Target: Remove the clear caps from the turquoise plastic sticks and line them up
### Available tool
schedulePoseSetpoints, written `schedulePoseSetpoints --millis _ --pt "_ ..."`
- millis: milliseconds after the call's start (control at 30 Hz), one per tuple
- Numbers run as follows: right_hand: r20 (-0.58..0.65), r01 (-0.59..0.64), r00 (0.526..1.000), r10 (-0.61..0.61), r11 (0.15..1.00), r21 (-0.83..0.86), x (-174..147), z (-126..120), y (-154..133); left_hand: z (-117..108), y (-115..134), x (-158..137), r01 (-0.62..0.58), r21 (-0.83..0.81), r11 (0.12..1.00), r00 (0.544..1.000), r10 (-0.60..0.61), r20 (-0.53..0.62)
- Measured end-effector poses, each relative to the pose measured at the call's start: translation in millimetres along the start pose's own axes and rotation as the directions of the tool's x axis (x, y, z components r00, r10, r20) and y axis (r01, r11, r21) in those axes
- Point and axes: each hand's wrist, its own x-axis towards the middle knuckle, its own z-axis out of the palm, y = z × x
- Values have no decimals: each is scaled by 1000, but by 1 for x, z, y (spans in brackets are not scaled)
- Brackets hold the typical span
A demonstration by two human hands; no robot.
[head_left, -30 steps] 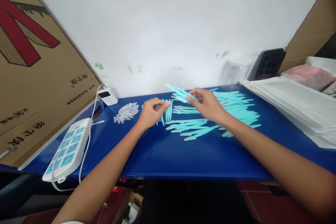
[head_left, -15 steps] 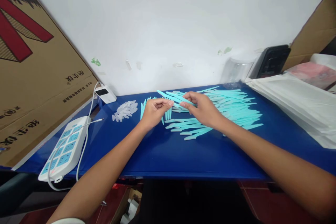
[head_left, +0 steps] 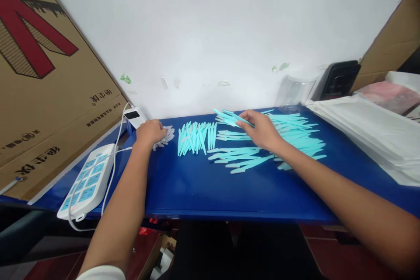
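Observation:
My right hand [head_left: 259, 129] grips a few turquoise eyebrow razors [head_left: 229, 116], their far ends pointing left above the table. Over at the left, my left hand [head_left: 150, 133] reaches into a pile of small translucent white blade caps [head_left: 168, 134]. Its fingers are curled down and largely hidden, so what they pinch cannot be made out. Between the hands lies a heap of turquoise razors [head_left: 193, 138], with several set side by side at its right. More razors [head_left: 302, 135] spread in a large pile beyond and beneath my right hand.
A white power strip [head_left: 87, 183] with a cable stands at the left edge of the blue table [head_left: 197, 188]. Behind it are a small white device [head_left: 134, 117] and a large carton [head_left: 65, 92]. At right are a clear container [head_left: 295, 92], a black object [head_left: 339, 81] and stacked white sheets [head_left: 367, 127].
My left hand has moved left, from beside the held razors to the pile of caps, uncovering the middle heap. My right hand keeps its razors and has shifted slightly right.

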Motion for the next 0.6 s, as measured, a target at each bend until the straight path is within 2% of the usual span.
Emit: schedulePoseSetpoints --millis 67,167,233,300,367,600 --pt "-3 5 1000 -5 1000 -4 0 1 2 -2 5 -2 -37 -51 998 999 36 -27" --pt "-14 5 1000 -6 1000 -13 2 -1 3 -11 15 -8 -220 -303 927 975 214 -52" --pt "-19 1 1000 -2 1000 -23 2 -2 3 -14 20 -10 -320 -467 824 930 368 13" --pt "-21 -2 1000 1 999 -38 2 -3 2 -14 22 -11 -348 -519 781 883 459 98" --pt "-24 1 1000 -2 999 -47 2 -3 2 -10 22 -10 -353 -501 790 864 481 150" --pt "-41 -1 999 0 1000 -30 2 0 4 -7 19 -7 -323 -489 810 849 477 229"
